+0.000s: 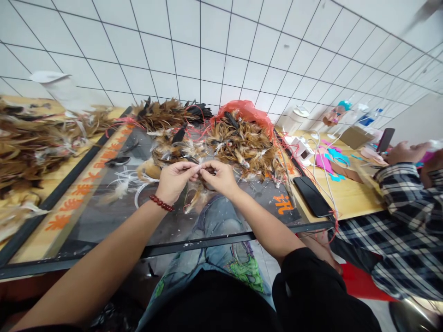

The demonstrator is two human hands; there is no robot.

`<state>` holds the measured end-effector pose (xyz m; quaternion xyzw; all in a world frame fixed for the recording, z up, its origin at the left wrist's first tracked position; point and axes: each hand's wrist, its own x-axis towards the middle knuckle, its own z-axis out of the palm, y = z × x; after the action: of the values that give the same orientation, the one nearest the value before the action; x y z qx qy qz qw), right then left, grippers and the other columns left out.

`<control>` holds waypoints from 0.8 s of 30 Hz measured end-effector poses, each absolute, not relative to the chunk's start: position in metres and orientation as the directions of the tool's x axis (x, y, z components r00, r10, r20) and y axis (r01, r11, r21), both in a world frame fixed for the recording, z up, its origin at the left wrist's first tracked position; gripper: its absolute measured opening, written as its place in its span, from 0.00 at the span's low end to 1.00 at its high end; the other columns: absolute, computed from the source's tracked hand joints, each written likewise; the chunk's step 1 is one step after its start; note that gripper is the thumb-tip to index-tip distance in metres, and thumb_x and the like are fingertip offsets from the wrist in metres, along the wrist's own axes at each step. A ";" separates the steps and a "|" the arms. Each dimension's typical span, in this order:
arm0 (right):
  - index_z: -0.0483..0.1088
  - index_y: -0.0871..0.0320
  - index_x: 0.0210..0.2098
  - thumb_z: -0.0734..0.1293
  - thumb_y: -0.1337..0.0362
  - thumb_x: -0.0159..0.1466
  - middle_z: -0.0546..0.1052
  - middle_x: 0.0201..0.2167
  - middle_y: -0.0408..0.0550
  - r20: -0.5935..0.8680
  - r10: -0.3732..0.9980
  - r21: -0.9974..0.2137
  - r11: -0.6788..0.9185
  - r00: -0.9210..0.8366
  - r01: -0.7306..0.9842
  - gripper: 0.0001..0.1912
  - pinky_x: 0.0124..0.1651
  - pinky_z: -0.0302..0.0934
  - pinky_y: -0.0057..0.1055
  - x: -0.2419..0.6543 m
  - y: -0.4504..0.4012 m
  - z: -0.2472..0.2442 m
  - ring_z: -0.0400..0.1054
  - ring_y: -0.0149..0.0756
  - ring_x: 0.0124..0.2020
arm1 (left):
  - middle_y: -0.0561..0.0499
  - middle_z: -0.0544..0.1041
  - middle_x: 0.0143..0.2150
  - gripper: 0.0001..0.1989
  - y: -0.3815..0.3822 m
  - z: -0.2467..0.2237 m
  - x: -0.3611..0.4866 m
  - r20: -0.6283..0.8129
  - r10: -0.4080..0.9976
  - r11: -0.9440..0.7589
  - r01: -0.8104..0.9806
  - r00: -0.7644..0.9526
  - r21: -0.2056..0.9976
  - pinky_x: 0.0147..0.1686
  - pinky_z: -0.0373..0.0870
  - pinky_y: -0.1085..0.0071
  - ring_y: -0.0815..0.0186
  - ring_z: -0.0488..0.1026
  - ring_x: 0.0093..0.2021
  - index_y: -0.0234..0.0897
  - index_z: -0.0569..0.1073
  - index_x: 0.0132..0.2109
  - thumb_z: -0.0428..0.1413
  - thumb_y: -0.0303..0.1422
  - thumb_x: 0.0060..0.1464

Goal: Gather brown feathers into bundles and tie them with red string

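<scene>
Over the middle of the glass-topped table [114,221], my left hand [178,177] and my right hand [218,178] meet fingertip to fingertip. Both are closed in a pinch on a small feather [200,162], whose pale tip shows above the fingers; the rest is mostly hidden. Just below the hands is a brown and white feather tuft [194,199]. Behind them lies a loose heap of feathers [173,150]. White plastic strips [133,182] lie in a tangle left of my left hand, which wears a red bead bracelet [161,203] at the wrist.
Brown feather bundles [245,143] spill from a red plastic bag [247,109]. Another feather bundle [159,115] lies at the back, and a large feather pile [31,147] at left. A phone [312,196] and cables lie right. A person in a checked sleeve [398,184] sits there.
</scene>
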<state>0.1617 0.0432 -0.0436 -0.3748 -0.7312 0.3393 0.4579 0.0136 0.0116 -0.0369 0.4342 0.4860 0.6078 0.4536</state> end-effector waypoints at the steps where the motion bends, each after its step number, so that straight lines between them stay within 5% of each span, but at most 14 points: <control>1: 0.75 0.59 0.33 0.66 0.66 0.58 0.78 0.29 0.43 0.411 0.860 -0.840 0.486 -0.302 0.243 0.06 0.37 0.65 0.26 0.161 0.042 -0.043 0.71 0.29 0.30 | 0.50 0.76 0.22 0.17 0.012 -0.037 0.013 0.085 0.977 -0.112 -0.131 -0.198 0.985 0.25 0.71 0.74 0.70 0.72 0.23 0.33 0.79 0.29 0.71 0.40 0.33; 12: 0.74 0.59 0.28 0.69 0.61 0.54 0.77 0.29 0.43 0.254 0.917 -0.967 0.234 -0.308 -0.100 0.07 0.39 0.64 0.26 0.164 0.051 -0.042 0.69 0.28 0.30 | 0.53 0.71 0.23 0.13 0.012 -0.034 0.010 -0.037 0.997 0.003 -0.405 -0.075 0.914 0.22 0.66 0.76 0.72 0.69 0.23 0.34 0.72 0.29 0.68 0.32 0.37; 18: 0.77 0.59 0.26 0.71 0.63 0.50 0.77 0.25 0.42 0.085 0.921 -0.989 0.030 -0.380 -0.148 0.06 0.36 0.64 0.26 0.166 0.053 -0.039 0.67 0.28 0.27 | 0.46 0.78 0.35 0.12 0.014 -0.034 0.004 -0.090 0.996 0.085 -0.445 0.009 0.891 0.20 0.63 0.76 0.72 0.68 0.24 0.36 0.70 0.28 0.67 0.31 0.41; 24: 0.77 0.59 0.26 0.72 0.61 0.50 0.78 0.26 0.42 0.069 0.914 -0.988 0.006 -0.399 -0.157 0.07 0.31 0.62 0.25 0.167 0.053 -0.040 0.64 0.26 0.24 | 0.51 0.73 0.26 0.14 0.014 -0.035 0.006 -0.105 0.994 0.100 -0.401 0.010 0.911 0.20 0.63 0.76 0.72 0.67 0.23 0.35 0.71 0.27 0.69 0.33 0.38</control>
<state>0.1672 0.0527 -0.0398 -0.3368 -0.5622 0.6193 0.4324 0.0057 0.0136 -0.0347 0.3572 0.4156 0.5676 0.6144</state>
